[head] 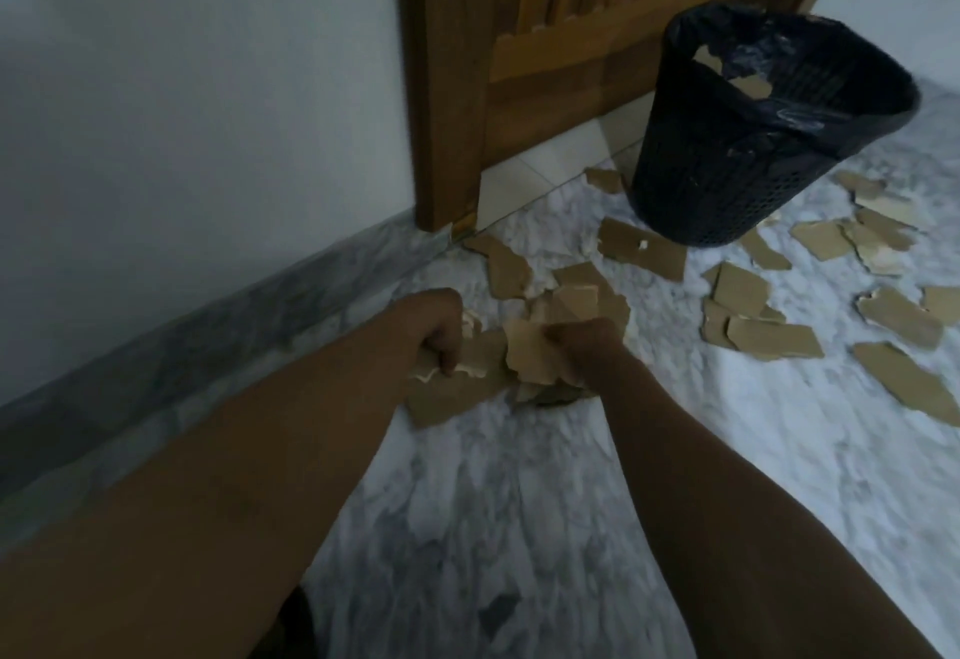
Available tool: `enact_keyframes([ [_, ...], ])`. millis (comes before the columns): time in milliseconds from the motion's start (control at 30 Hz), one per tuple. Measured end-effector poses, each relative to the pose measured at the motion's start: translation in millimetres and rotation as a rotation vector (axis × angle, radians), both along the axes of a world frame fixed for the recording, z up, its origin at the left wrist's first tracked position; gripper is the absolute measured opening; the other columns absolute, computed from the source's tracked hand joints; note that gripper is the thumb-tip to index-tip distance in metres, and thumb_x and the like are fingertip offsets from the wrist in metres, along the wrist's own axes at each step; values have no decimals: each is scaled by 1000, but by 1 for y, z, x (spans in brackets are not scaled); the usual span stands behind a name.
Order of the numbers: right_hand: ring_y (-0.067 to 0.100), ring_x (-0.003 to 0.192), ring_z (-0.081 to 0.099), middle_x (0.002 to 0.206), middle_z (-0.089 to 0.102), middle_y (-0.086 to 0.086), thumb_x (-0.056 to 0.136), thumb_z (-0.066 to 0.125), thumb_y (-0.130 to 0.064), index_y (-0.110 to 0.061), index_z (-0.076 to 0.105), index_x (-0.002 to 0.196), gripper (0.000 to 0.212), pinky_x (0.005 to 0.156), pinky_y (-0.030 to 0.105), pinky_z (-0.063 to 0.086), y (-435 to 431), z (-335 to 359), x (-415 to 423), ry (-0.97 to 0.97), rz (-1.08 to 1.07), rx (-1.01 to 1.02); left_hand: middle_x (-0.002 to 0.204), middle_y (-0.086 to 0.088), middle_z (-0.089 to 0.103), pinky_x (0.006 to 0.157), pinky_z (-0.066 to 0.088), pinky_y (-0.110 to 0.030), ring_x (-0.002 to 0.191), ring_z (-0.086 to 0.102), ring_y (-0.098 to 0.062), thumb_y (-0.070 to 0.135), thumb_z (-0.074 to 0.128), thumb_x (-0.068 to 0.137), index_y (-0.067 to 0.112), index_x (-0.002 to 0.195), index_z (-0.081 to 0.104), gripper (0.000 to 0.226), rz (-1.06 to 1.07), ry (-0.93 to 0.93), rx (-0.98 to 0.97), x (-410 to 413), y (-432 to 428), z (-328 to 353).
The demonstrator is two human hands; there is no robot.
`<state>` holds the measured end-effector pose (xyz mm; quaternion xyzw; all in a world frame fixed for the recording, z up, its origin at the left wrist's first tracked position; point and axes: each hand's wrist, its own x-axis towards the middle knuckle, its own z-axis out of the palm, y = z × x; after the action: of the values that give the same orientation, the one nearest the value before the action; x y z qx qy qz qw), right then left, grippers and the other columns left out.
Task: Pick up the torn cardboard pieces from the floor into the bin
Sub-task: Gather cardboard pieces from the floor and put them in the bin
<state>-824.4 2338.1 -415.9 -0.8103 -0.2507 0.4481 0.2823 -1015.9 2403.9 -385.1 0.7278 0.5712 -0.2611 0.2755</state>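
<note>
Several torn brown cardboard pieces lie scattered on the marble floor [519, 476]. My left hand [439, 328] is closed on the edge of a large cardboard piece [457, 388] low on the floor. My right hand [584, 341] grips a bunch of smaller cardboard pieces [530, 352] just beside it. A black mesh bin [727, 180] with a dark liner stands at the upper right, about an arm's length beyond my hands, with a few cardboard scraps [748, 84] showing inside it.
A wooden door [545, 61] stands behind the bin, and a white wall with a grey marble skirting [208, 346] runs along the left. More cardboard pieces [753, 336] lie to the right of and around the bin's base.
</note>
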Motion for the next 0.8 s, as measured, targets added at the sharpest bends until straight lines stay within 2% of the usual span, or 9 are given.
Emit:
enact_keyframes([
  [67, 31, 107, 62, 118, 63, 14, 87, 70, -33, -3, 57, 124, 49, 88, 38, 52, 5, -12, -7, -217, 130, -90, 161, -21, 9, 100, 47, -52, 136, 36, -46, 24, 87, 73, 2, 152, -12, 128, -14, 45, -44, 7, 10, -8],
  [100, 26, 91, 63, 108, 64, 11, 86, 70, -36, -5, 58, 118, 46, 75, 32, 52, 7, -14, -9, -288, 149, -108, 162, -21, 2, 101, 46, -52, 138, 33, -46, 24, 87, 73, 2, 149, -23, 136, -14, 59, -65, 9, 14, -13],
  [167, 16, 68, 55, 94, 63, 6, 82, 73, -37, -11, 58, 100, 35, 52, 22, 37, 9, -12, -13, -379, 140, -81, 162, -21, -2, 103, 44, -51, 140, 30, -45, 27, 89, 69, 4, 145, -31, 145, -32, 88, -87, 13, 20, -20],
  [267, 10, 66, 55, 76, 59, -3, 78, 75, -29, -18, 56, 84, 23, 44, 19, 32, 7, -6, -14, -413, 171, 83, 162, -19, -7, 104, 43, -51, 141, 28, -45, 31, 89, 68, 5, 144, -34, 147, -55, 110, -151, 19, 31, -22],
  [433, 2, 71, 54, 79, 57, -11, 76, 83, -24, -19, 62, 99, 32, 62, 20, 44, 8, 15, 11, -237, 291, 248, 164, -11, -6, 114, 31, -43, 148, 17, -36, 39, 72, 86, 5, 155, -8, 110, -152, 217, -183, 32, 44, -34],
  [533, -1, 77, 57, 89, 63, -12, 70, 87, -30, -22, 59, 103, 44, 60, 20, 48, 3, 35, 48, -174, 218, 273, 155, -16, 32, 103, 39, -42, 135, 41, -36, 26, 50, 101, -1, 149, 28, 59, -276, 139, 22, 28, 42, -38],
  [600, 15, 87, 68, 97, 72, -2, 66, 90, -29, -15, 66, 106, 48, 73, 36, 59, -6, 46, 74, -139, 219, 242, 137, -18, 53, 99, 42, -41, 123, 52, -35, 17, 40, 104, 2, 136, 48, 37, -283, 105, 138, 29, 39, -29],
  [700, 27, 93, 70, 101, 75, 6, 55, 93, -34, -12, 72, 106, 59, 85, 48, 58, -27, 50, 92, -60, 255, 80, 147, -15, 42, 101, 43, -39, 128, 48, -34, 32, 59, 98, 5, 147, 33, 61, -330, 231, -9, 28, 30, -22],
  [800, 25, 86, 67, 96, 71, 9, 56, 94, -34, -3, 70, 102, 61, 79, 40, 58, -33, 36, 84, -123, 315, -99, 146, -14, 40, 101, 46, -39, 126, 50, -33, 42, 75, 83, 6, 149, 26, 90, -274, 321, -58, 31, 26, -26],
])
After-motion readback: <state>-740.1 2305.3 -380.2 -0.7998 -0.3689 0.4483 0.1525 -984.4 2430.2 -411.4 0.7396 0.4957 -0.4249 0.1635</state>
